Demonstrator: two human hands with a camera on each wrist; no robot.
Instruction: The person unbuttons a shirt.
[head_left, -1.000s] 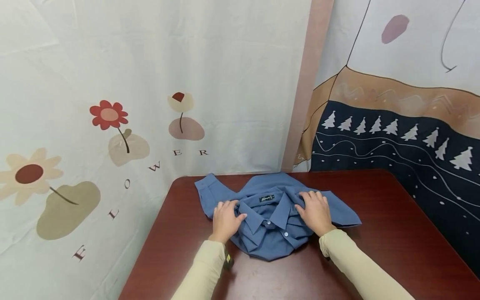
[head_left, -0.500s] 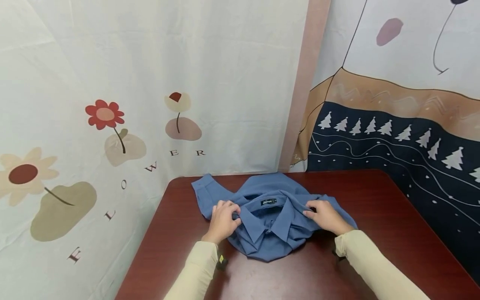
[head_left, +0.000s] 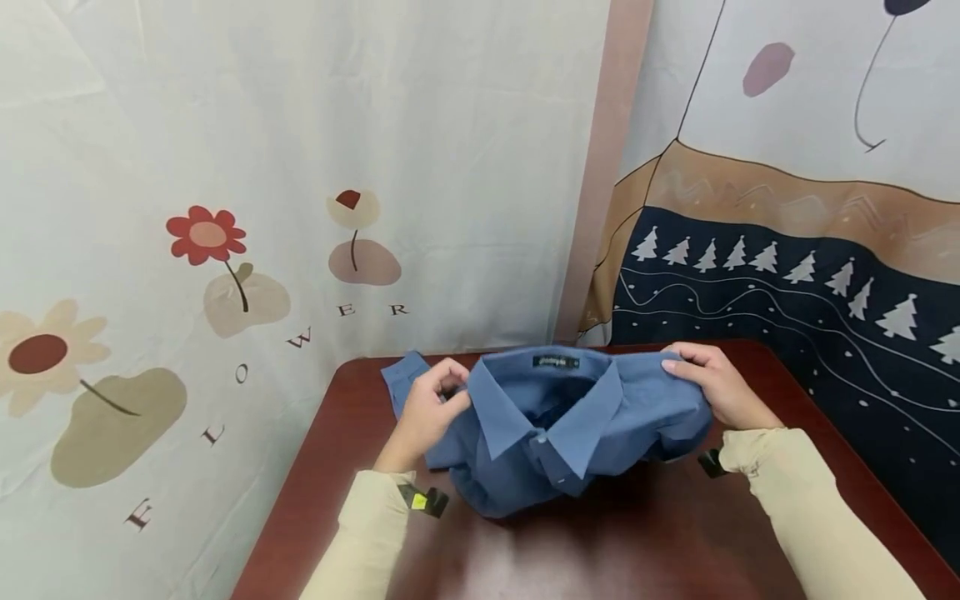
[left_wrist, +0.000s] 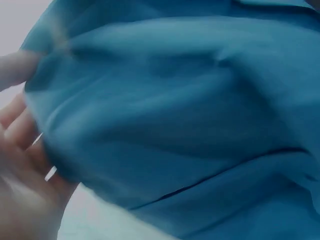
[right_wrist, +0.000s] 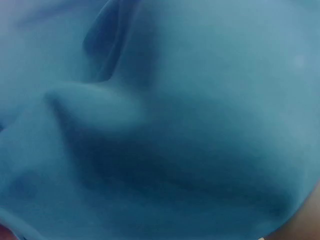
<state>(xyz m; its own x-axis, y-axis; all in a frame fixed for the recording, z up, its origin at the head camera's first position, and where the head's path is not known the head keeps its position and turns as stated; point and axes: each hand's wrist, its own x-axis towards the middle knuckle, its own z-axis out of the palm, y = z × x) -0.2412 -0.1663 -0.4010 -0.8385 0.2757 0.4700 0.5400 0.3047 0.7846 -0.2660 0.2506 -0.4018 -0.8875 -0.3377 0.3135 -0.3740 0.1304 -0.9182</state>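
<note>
1. The left hand (head_left: 426, 412) pinches the blue shirt (head_left: 558, 454) just beside the collar (head_left: 498, 417); the left-wrist view is blurred at the fingers.
2. The shirt hangs, collar up and front toward the person, over the far middle of the table (head_left: 300, 483). The step in hand looks like lifting and spreading it by the shoulders; the next move seems to call for the left grip to shift outward, matching the other side.
3. The right hand (head_left: 716, 387) grips the shirt's opposite shoulder, thumb on the near side.
4. At far left, a cuff (head_left: 405, 379) lies near the table's back corner, with little room beyond.
5. Behind, the pale wall cloth (head_left: 465, 208) limits backward movement.
6. Bare table lies in front and to the right, leaving more room there.
</note>
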